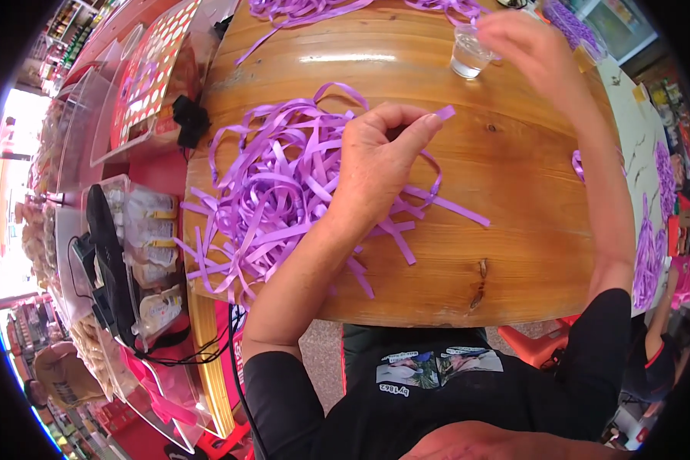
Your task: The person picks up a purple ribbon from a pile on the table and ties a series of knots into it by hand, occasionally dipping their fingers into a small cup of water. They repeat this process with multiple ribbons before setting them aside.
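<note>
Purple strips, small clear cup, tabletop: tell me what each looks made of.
Purple strips: likely thin paper or plastic ribbon; flat, curling, faint sheen.
Small clear cup: glass or clear plastic; see-through, bright highlights.
Tabletop: varnished wood; visible grain, knots, glossy reflections.

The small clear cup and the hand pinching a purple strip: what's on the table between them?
In the head view, only bare wooden table lies between the clear cup and the left hand.

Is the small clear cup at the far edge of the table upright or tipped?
Upright. The clear cup stands on its base on the wooden table, open rim upward, with the right hand at its rim. Contents: cannot tell.
</note>
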Demonstrator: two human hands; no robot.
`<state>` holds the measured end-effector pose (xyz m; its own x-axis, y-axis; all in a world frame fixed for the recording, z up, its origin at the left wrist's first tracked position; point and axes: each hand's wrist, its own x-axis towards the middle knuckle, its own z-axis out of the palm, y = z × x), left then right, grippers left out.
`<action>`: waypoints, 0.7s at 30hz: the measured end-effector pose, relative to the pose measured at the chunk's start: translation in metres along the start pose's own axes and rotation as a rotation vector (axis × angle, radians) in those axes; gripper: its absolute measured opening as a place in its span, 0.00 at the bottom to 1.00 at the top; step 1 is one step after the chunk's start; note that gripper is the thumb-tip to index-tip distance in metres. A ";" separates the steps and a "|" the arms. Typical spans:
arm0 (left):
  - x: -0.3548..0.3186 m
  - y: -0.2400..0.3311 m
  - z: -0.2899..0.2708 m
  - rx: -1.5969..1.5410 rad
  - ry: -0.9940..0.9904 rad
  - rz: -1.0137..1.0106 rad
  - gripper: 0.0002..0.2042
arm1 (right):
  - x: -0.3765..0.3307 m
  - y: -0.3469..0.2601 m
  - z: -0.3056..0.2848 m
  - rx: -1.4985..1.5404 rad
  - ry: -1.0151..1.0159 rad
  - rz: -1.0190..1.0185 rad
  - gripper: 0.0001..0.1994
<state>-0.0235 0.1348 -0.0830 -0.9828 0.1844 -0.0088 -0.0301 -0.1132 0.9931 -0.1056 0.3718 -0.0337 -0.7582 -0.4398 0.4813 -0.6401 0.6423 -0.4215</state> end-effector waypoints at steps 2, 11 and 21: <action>-0.003 0.003 0.004 -0.034 -0.015 -0.038 0.08 | -0.025 -0.038 0.004 -0.114 -0.046 -0.169 0.11; -0.015 -0.011 0.026 -0.018 -0.106 0.096 0.08 | -0.075 -0.088 0.013 -0.166 -0.035 -0.227 0.17; -0.024 -0.014 0.044 -0.128 -0.168 0.077 0.07 | -0.090 -0.105 -0.002 -0.134 -0.040 -0.192 0.20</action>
<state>0.0087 0.1749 -0.0915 -0.9392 0.3295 0.0967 0.0103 -0.2543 0.9671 0.0302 0.3454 -0.0319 -0.6300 -0.5851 0.5106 -0.7531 0.6208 -0.2177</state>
